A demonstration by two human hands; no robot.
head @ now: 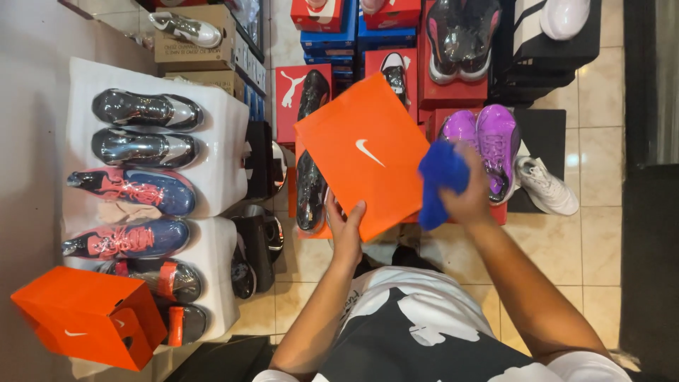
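My left hand (346,225) grips the near edge of a flat orange shoebox lid (361,152) and holds it up, tilted, in front of me. My right hand (468,192) is closed on a bunched blue cloth (440,178) pressed against the lid's right edge. Just behind the cloth stands a pair of purple shoes (484,141) on a red box. The bottom of the orange box (88,318) stands open at the lower left.
White-covered shelves (216,134) at left carry wrapped silver, blue and red shoes (134,191). Stacked red, blue and black shoeboxes (332,28) with display shoes fill the back. A white sneaker (546,185) lies on the tiled floor (601,240) at right.
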